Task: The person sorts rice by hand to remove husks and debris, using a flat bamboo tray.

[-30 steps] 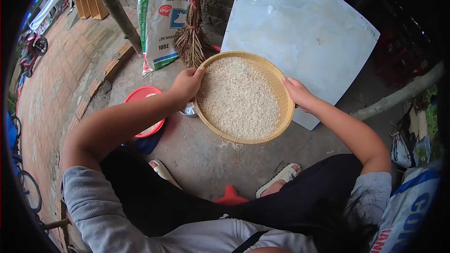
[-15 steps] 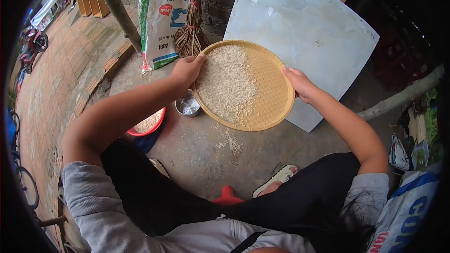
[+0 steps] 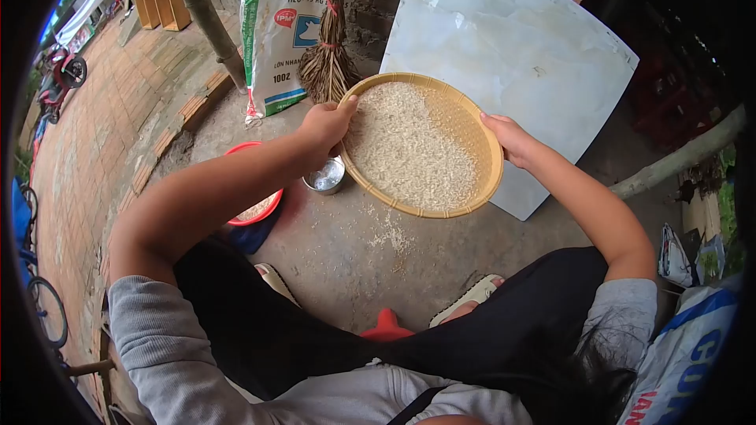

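A round woven bamboo winnowing tray (image 3: 459, 116) is held up off the floor in front of me. Pale rice grains (image 3: 411, 153) cover most of it, while bare weave shows at its upper right. My left hand (image 3: 327, 126) is closed on the tray's left rim, thumb on top. On the opposite rim my right hand (image 3: 510, 140) grips with its thumb over the edge; its other fingers are mostly hidden underneath. Below my left forearm, partly covered by it, a red basin (image 3: 276, 203) with grain stands beside a small metal bowl (image 3: 327, 178).
Spilled grains (image 3: 391, 234) lie on the concrete below the tray. A straw broom (image 3: 329, 63) leans against a feed sack (image 3: 277, 47) at the back. A large pale board (image 3: 512, 39) stands behind the tray. Another sack (image 3: 685, 354) is at lower right.
The rice has spread across the tray toward the lower right, covering weave that was bare. The tray sits slightly further right in view and looks more tilted; both hands keep their hold.
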Tool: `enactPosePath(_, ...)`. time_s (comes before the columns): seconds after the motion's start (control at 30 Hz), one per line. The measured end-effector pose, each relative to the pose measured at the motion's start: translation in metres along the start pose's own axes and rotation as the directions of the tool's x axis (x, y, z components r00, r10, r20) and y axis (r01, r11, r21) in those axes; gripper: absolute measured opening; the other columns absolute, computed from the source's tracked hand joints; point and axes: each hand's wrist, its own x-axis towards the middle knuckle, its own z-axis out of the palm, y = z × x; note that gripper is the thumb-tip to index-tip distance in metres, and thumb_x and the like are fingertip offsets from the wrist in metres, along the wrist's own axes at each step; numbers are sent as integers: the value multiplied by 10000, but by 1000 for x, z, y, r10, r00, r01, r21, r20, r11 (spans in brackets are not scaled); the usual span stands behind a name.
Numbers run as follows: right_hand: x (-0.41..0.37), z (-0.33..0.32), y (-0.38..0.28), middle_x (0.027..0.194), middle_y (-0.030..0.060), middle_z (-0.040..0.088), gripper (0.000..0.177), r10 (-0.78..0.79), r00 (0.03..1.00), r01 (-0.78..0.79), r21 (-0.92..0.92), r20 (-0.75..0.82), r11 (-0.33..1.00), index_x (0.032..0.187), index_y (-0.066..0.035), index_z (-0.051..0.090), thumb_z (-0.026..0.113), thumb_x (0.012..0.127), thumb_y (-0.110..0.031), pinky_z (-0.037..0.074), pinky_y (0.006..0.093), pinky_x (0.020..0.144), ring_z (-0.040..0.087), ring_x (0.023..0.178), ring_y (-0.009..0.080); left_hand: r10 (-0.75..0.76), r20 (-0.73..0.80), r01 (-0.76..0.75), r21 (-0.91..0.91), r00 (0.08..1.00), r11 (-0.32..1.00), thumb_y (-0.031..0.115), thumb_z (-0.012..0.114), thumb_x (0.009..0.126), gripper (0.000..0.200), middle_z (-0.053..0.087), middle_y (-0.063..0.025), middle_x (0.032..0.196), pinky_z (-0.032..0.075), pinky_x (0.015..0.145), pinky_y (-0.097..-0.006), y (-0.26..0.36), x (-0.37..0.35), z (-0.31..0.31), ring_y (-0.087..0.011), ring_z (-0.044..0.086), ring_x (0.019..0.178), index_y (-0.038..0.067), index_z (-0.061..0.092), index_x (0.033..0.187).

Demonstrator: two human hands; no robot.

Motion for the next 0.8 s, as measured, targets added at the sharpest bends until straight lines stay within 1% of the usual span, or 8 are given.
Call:
enactPosePath(0.1,-1,9,2,976,78,627,364,-10,998,10,11,-57,1000,1102,-56,514,325,1009,-353,526,325,673,632,828,158,-50,7,50,2,999,999,464,512,927,433,566,-53,736,361,419,-300,-2,-7,0,-155,481,488,38,585,950)
enactPosePath(0.2,-20,39,-13,1074,93,627,418,65,988,-61,-34,140,998,1229,-44,500,351,1002,-362,547,378,759,643,940,198,-94,96,105,-119,991,987,478,518,921,477,655,-116,891,552,617,-356,-9,15,-48,-227,664,704,34,604,1069)
enactPosePath(0.3,-22,46,-14,1064,88,633,425,57,989,-61,24,138,998,1236,-38,495,360,999,-364,548,395,761,650,928,206,-135,19,136,-103,991,985,462,522,924,458,659,-108,970,545,721,-361,-13,6,-49,-228,664,785,55,618,1110)
enactPosePath(0.43,-11,12,-16,1019,99,647,420,52,999,-52,57,0,997,1219,-9,501,358,1000,-337,549,342,737,662,855,201,16,-64,-12,69,998,998,442,516,930,447,579,-36,781,406,489,-313,3,-42,-4,-128,509,570,34,611,1083)
enactPosePath(0.5,-11,19,-9,1061,118,638,438,20,999,-17,75,-41,997,1222,5,502,359,997,-342,550,342,798,653,922,199,76,-72,-78,-20,994,997,425,519,934,421,592,-42,777,438,479,-294,4,-39,1,-127,544,569,36,611,1068)
enactPosePath(0.63,-32,55,-23,1083,107,630,429,86,995,-79,112,-57,991,1192,-5,520,371,993,-355,539,382,814,629,987,204,-83,203,114,-145,976,983,353,543,930,385,662,-139,955,585,658,-353,-10,26,-63,-236,685,787,16,597,1109)
enactPosePath(0.7,-31,58,-23,1094,107,627,430,67,996,-71,79,56,994,1186,-3,522,377,991,-358,538,393,809,630,989,211,-98,85,108,-112,992,988,358,551,925,382,660,-122,916,572,641,-353,-8,12,-57,-227,676,758,15,613,1081)
enactPosePath(0.8,-17,28,-18,1017,107,641,422,59,997,-52,136,-46,989,1164,1,529,385,989,-355,542,362,801,638,935,211,-35,-72,24,-143,997,989,382,551,918,377,631,-74,803,499,564,-330,-4,-20,-16,-177,594,628,43,622,1068)
